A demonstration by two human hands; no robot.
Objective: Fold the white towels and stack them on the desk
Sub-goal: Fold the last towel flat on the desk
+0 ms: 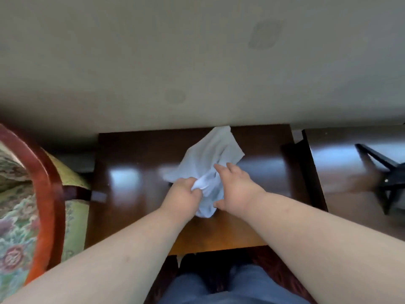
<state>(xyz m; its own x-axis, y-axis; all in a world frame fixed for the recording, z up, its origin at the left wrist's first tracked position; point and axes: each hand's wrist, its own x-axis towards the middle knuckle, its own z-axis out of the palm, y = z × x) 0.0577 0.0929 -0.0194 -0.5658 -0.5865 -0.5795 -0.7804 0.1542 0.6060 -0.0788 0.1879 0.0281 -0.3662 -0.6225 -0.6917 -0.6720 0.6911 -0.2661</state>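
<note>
One crumpled white towel (208, 154) lies bunched on the dark glossy wooden desk (135, 187), its far corner reaching the wall. My left hand (183, 196) grips a fold of the towel's near part, fingers curled into the cloth. My right hand (235, 185) is spread over the towel just to the right, fingers straight and thumb touching its lower edge. The picture is motion-blurred. No other towel shows.
A beige wall (197, 62) rises straight behind the desk. An upholstered chair with a red wooden frame (41, 189) stands at the left. A second dark tabletop (350, 183) with a black metal stand (388, 178) sits at the right. My legs are under the desk's near edge.
</note>
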